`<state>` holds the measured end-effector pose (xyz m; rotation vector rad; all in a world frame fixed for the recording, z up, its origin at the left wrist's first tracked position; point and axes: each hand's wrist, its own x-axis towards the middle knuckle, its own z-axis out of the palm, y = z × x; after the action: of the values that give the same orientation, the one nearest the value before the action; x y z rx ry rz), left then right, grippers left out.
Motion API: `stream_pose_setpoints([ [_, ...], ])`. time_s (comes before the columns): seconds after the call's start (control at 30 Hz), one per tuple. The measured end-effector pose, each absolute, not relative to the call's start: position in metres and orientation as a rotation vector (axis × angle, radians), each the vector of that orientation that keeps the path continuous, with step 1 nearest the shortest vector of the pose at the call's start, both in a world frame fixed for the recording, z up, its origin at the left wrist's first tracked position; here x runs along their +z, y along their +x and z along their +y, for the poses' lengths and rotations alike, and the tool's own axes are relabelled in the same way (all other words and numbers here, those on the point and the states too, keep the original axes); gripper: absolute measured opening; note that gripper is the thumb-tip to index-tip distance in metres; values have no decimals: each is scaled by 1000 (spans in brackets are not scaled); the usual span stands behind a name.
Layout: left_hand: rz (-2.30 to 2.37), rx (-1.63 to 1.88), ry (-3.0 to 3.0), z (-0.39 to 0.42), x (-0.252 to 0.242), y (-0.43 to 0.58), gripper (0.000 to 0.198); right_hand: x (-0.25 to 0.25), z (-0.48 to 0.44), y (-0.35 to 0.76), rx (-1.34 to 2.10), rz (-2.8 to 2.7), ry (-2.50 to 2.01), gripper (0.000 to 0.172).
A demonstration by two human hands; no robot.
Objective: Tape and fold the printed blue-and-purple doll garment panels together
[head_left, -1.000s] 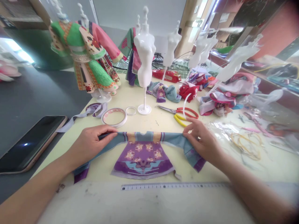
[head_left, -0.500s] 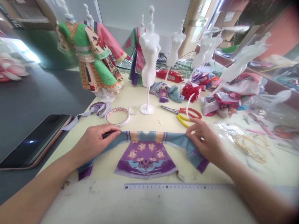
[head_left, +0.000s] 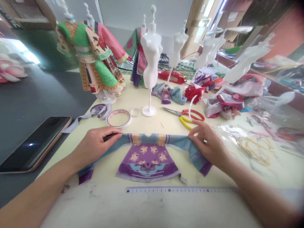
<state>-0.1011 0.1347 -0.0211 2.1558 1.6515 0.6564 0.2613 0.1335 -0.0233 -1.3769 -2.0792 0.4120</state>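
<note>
On a cream worktable [head_left: 166, 126], two hands stretch a purple-and-blue printed doll dress [head_left: 148, 161] flat by its sleeves

Along the dress's top edge, the left hand [head_left: 96, 144] is closed, fingers curled and thumb pinching a dark slim tool [head_left: 108, 137] against the left sleeve; the right hand [head_left: 209, 147] is loosely spread, its fingertips [head_left: 191, 134] pressing the right sleeve. Beyond the dress stand a white mannequin stand [head_left: 149, 60] and red-handled scissors [head_left: 193, 114], with a roll of tape [head_left: 118, 119] beyond the left hand. A metal-edged ruler [head_left: 178, 190] lies just below the dress hem, apart from it
</note>
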Motion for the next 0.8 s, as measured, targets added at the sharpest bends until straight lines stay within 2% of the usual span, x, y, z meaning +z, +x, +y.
stream_pose_setpoints([
  [0.4, 1646, 705, 2177, 136, -18, -103, 22, -22, 133, 263, 427, -2062, -1366, 44],
  [0.7, 1589, 964, 2490, 128, 40, -107, 18, 28, 133, 266, 240, -1974, -1106, 45],
  [0.8, 1502, 855, 2623, 106, 46, -115, 16, 36, 116, 271, 139, -2087, -1137, 43],
])
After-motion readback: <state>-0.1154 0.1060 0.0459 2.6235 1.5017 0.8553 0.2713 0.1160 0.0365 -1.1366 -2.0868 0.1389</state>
